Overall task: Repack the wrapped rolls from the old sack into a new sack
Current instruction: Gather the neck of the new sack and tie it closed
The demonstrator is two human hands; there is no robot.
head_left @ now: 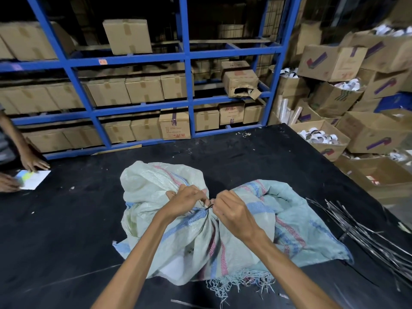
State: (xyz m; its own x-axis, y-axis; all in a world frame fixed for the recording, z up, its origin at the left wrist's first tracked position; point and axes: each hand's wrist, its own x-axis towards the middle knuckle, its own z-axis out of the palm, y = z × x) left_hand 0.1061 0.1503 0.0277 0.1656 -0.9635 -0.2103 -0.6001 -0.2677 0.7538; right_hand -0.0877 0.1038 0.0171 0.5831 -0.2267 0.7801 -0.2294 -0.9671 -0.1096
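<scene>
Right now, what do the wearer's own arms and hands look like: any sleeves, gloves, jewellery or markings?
The left hand and right hand are bare: no gloves, and no rings, watch or bands that I can see. The left forearm and right forearm are bare too, with no sleeve showing down to the frame's bottom edge. No markings are visible.

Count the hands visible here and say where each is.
4. The left hand and right hand pinch the tie at the woven sack's neck; another person's upper hand and lower hand rest by a paper at the table's left edge.
</scene>
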